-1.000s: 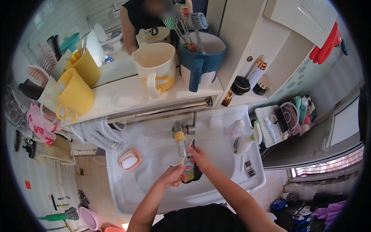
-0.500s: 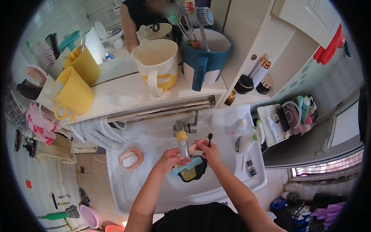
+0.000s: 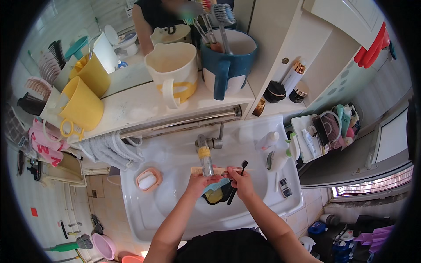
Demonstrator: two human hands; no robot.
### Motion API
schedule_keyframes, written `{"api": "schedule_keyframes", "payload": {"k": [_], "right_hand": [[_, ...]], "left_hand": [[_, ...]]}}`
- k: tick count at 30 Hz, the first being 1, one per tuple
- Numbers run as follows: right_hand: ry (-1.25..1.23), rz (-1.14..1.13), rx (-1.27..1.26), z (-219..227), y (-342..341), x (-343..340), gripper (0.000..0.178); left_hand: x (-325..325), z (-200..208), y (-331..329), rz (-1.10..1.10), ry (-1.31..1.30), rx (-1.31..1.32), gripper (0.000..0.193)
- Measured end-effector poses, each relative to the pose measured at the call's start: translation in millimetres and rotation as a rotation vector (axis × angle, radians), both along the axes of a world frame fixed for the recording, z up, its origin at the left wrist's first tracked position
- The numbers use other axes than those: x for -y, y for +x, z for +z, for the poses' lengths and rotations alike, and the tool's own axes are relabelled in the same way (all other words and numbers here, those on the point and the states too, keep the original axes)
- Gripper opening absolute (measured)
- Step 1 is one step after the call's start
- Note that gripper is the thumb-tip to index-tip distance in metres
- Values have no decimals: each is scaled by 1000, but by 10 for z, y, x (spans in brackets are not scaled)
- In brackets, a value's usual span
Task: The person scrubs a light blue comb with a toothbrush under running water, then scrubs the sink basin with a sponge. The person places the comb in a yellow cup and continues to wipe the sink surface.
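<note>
Holding black brush above white sink, mirror, tiled floor

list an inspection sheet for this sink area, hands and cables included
Surface: white sink, with a soap dish on its left side
Things in hand: flat peach strip by the clear spout; dark slim brush
Clutter: black-and-yellow item in the basin, partly hidden; spray bottle at right
Hands: left hand holds the strip; right hand grips the brush, its contact with the strip unclear
Cables: nothing seen
Surroundings: shelf with cups; grey towel
</note>
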State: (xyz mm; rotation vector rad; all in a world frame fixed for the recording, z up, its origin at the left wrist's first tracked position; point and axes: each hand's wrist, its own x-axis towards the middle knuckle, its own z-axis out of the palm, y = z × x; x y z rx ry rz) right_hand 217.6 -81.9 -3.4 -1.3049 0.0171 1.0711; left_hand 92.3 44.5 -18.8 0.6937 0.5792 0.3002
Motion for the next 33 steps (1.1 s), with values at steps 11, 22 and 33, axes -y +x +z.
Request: {"api": "schedule_keyframes", "payload": {"k": [11,22,33], "right_hand": [[92,-76,-189,-176,46,217,22],[172,-32,-383,-339,35,258,14],[174,18,-462,-357,-173,-65,17]], "left_hand": [[122,224,12,102,308,-181,27],[108,212,-93,75,375,-57,28],[-12,16,-322,286,281,-16,30]]}}
